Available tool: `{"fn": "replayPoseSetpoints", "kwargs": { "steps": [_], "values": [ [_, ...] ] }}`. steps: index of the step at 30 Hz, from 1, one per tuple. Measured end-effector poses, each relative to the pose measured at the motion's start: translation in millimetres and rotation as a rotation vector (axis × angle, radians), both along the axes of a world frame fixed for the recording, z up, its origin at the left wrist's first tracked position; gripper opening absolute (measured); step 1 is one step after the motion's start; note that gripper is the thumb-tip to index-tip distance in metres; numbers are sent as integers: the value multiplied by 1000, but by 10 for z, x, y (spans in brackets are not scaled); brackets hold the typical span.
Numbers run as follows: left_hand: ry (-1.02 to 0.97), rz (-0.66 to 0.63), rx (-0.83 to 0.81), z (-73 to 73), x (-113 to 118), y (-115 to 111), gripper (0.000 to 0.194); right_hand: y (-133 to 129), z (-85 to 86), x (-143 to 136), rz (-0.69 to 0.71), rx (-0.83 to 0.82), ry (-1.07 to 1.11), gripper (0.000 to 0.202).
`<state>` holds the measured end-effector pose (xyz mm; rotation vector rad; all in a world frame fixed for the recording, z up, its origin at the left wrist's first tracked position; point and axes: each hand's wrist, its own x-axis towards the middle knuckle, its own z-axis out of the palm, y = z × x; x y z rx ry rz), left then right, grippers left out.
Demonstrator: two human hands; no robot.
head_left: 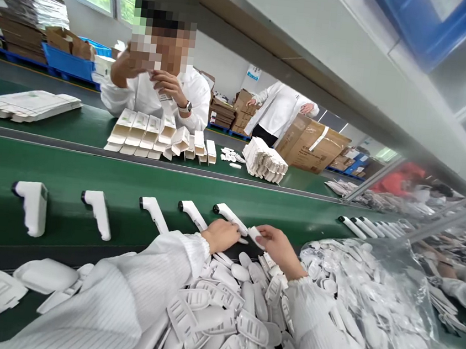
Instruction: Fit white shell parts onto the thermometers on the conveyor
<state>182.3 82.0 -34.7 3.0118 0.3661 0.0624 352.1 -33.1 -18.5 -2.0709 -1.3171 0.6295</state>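
Observation:
My left hand [221, 235] has its fingers curled at the handle end of a white handheld device [229, 214] with a black tip, on the green belt; its fingertips are partly hidden. Between the thumb and fingers of my right hand [281, 249] is a small white plastic cover [256, 237], just right of that device. Below both hands lies a large heap of white plastic covers [213, 319], many with slotted inner faces. More white devices [98, 213] rest spaced out along the belt to the left.
A clear bag of white parts [369, 305] is at the right. Across the belt, a person [195, 95] handles something near white boxes [137, 131]. Behind, another person stands by a cardboard box [313, 144]. A shelf edge [312, 55] crosses overhead.

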Motion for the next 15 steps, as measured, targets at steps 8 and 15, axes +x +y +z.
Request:
{"fn": "replayPoseSetpoints", "kwargs": {
  "steps": [8, 15],
  "values": [
    [29, 295, -46, 678, -1440, -145, 16, 492, -107, -751, 326, 117, -54, 26],
    [-25, 708, -467, 688, -2201, -156, 30, 788, -426, -927, 383, -10, -514, 46]
  ]
}}
